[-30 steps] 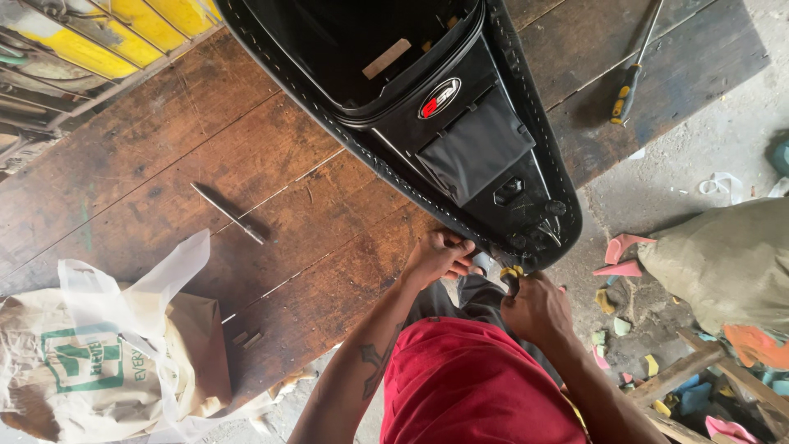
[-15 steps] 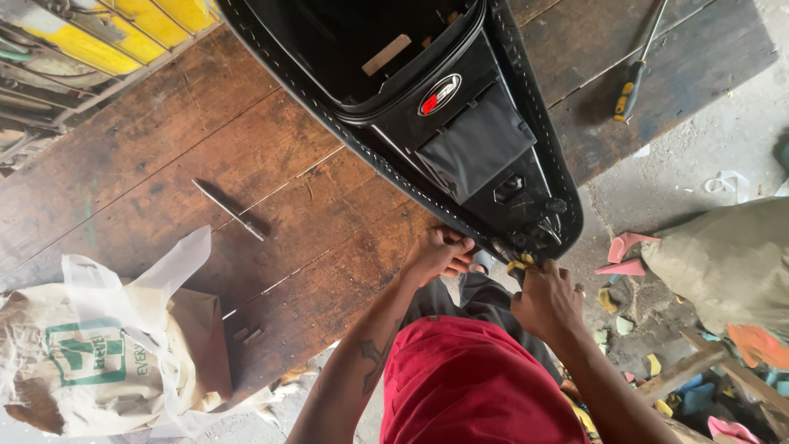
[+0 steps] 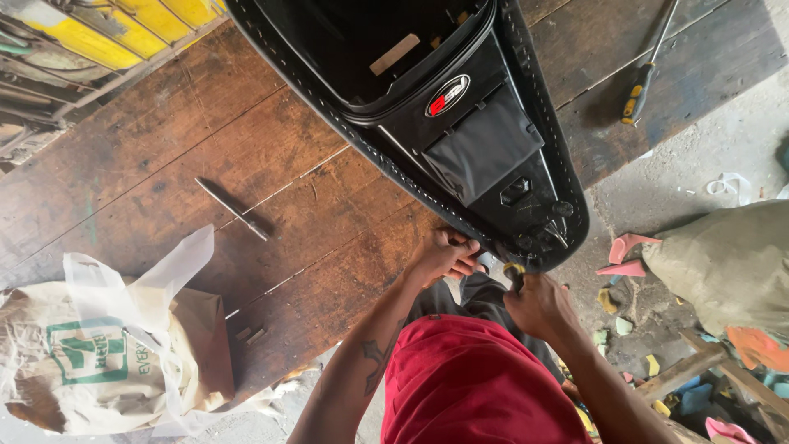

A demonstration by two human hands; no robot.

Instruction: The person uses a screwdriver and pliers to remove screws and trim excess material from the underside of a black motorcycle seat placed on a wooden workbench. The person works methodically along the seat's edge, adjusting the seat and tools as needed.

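1. A crumpled paper sack with a clear plastic bag spilling out of it sits at the bench's near left edge, well apart from both hands.

2. A thin metal rod lies loose on the planks towards the middle of the bench, slanting from far left to near right.

3. The upturned motorcycle seat lies black underside up, its long axis running diagonally from the far edge down to the near edge, where its narrow tip overhangs just in front of the person.

4. The left hand is at the near edge of the bench, fingers curled and pressed together, gripping the seat's rim on the left side of the tip (thumb side hidden, so how deep the grip goes is unclear).

5. The right hand sits just below and right of the tip, fist closed around a tool with a yellow handle, whose working end points up at the rim beside the left hand; the tool's kind cannot be told. So the seat edge lies directly ahead of both hands, with the left touching it and the right a little short of it.

6. A yellow-handled screwdriver rests near the bench's far right corner, out of reach of either hand.
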